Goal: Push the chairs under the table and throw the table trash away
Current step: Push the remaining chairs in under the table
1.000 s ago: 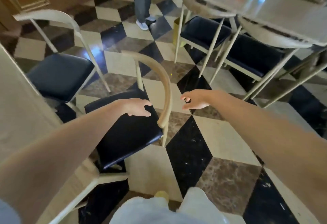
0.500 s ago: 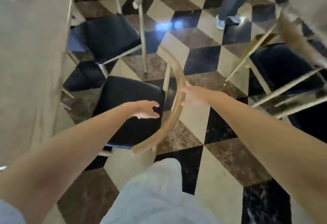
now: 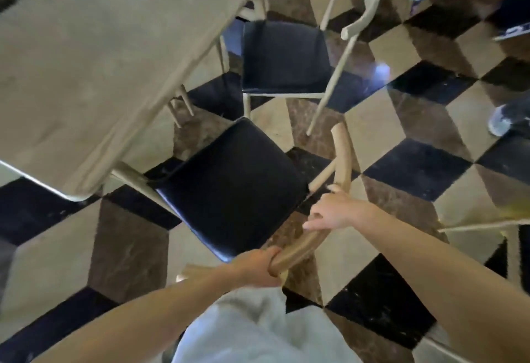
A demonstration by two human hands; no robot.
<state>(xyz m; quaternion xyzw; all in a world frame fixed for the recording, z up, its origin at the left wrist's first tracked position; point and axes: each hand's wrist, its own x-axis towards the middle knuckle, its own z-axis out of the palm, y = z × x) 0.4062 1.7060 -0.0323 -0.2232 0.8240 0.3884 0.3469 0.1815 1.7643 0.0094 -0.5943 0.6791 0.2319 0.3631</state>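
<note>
Two hands are on the curved wooden backrest [image 3: 341,162] of the near chair [image 3: 229,184]: the left hand [image 3: 259,266] has its grip closed round the lower end of the rail, and the right hand [image 3: 334,213] lies over the middle of the rail with fingers [image 3: 312,223] spread and only loosely curled, so that grip is partly open against the wood rather than clamped. Half a second ago both hands were short of the rail, the left hovering over the black seat and the right just reaching the bend; now both touch it, and the view has swung so the pale surface [image 3: 94,55] fills the upper left. The near chair stands at that surface's corner, its black seat mostly out in the open, only its front edge near the surface's rim. A second chair [image 3: 284,55] with a white backrest stands beyond it, its seat also out from under. The floor [image 3: 415,127] is checkered in black, cream and brown marble. A shoe [image 3: 499,119] of someone standing shows at the right edge. No writing or label can be read anywhere; the far top corners are too blurred to make out.
</note>
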